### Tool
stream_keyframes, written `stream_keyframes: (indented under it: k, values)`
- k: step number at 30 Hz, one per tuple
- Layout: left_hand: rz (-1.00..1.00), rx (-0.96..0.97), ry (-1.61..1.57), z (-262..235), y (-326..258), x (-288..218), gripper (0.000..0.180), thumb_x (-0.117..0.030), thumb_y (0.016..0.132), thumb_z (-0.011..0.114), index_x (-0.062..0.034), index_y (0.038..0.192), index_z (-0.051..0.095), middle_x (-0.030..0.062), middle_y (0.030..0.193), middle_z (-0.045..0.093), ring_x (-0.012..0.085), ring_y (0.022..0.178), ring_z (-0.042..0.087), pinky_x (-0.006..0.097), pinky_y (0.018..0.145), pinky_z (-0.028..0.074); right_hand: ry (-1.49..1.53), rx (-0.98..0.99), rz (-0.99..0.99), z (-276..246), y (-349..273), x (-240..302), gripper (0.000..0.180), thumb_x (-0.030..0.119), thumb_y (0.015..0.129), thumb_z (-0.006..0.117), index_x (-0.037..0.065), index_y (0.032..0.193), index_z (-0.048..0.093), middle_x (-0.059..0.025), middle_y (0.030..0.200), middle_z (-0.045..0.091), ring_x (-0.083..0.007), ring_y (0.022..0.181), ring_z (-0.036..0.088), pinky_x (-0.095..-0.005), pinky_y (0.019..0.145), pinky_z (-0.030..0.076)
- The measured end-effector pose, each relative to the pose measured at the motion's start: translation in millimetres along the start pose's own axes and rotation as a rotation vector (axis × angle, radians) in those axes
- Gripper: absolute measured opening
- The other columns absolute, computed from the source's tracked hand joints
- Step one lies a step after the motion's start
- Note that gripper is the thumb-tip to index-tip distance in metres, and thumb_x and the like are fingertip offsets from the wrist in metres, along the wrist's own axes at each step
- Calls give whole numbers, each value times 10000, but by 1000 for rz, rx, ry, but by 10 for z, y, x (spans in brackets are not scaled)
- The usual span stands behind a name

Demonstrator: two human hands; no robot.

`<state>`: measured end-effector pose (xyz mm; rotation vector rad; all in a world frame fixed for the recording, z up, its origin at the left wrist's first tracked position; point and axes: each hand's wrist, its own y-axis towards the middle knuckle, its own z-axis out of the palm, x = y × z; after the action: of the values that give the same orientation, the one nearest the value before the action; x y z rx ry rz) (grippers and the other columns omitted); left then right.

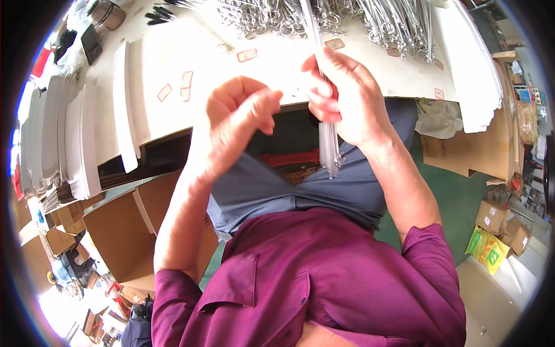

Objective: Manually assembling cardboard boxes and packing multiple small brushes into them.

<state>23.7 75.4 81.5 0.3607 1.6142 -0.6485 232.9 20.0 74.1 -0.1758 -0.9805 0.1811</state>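
My right hand (pixel 352 95) is wrapped round a bundle of long thin metal rods (pixel 328 147), held upright over the near table edge. Its upper part reaches past the top of the picture, and its lower end, smeared by motion, hangs over my lap and shows small loops. To the left of it, my left hand (pixel 237 118) is raised with curled fingers and the thumb laid along them, apart from the bundle. Nothing shows in that hand. Beyond both hands, many metal rods with ring ends (pixel 399 29) lie in heaps on the pale table (pixel 156 66).
Small red-bordered labels (pixel 247 55) lie on the tabletop. Long white strips (pixel 122 104) are at the left, beside stacked white card (pixel 81 139). A metal jar (pixel 106 15) stands far left. Cardboard boxes (pixel 118 237) are below the table at left, another carton (pixel 462 153) at right.
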Motion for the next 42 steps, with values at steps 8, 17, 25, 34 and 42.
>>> stream_keyframes:
  k: [8, 17, 25, 34, 42]
  values:
    - [277, 90, 444, 388, -425, 163, 213, -32, 828, 817, -23, 997, 687, 65, 792, 683, 130, 671, 668, 268, 633, 536, 45, -268, -306, 74, 123, -28, 314, 309, 1115, 477, 35, 1099, 630, 34, 742, 472, -56, 549, 382, -230, 462, 309]
    - [754, -193, 935, 577, -371, 441, 467, -168, 792, 860, -38, 1185, 644, 21, 707, 550, 169, 546, 557, 316, 495, 457, 116, -367, -402, 100, 249, -160, 312, 318, 1124, 452, 46, 1055, 587, 38, 740, 473, -53, 565, 388, -239, 484, 333]
    - [706, -334, 991, 636, -253, 573, 286, -94, 806, 806, -47, 1032, 636, 33, 696, 564, 177, 546, 584, 311, 493, 473, 161, -374, -448, 52, 306, -254, 302, 324, 1121, 456, 70, 1027, 589, 43, 729, 457, -63, 557, 383, -245, 481, 324]
    - [408, -296, 512, 625, -300, 485, 135, -1, 846, 739, -32, 942, 650, 56, 721, 661, 141, 595, 662, 261, 563, 532, 250, -353, -458, -56, 302, -234, 300, 295, 1113, 481, 30, 1088, 619, -6, 783, 457, -115, 645, 402, -258, 564, 345]
    - [-7, -196, -172, 499, -316, 380, 45, -11, 967, 674, 22, 993, 689, 41, 747, 679, 66, 601, 616, 212, 560, 503, 283, -407, -483, -39, 314, -195, 291, 276, 1115, 470, 15, 1102, 600, -20, 787, 460, -137, 659, 403, -289, 598, 374]
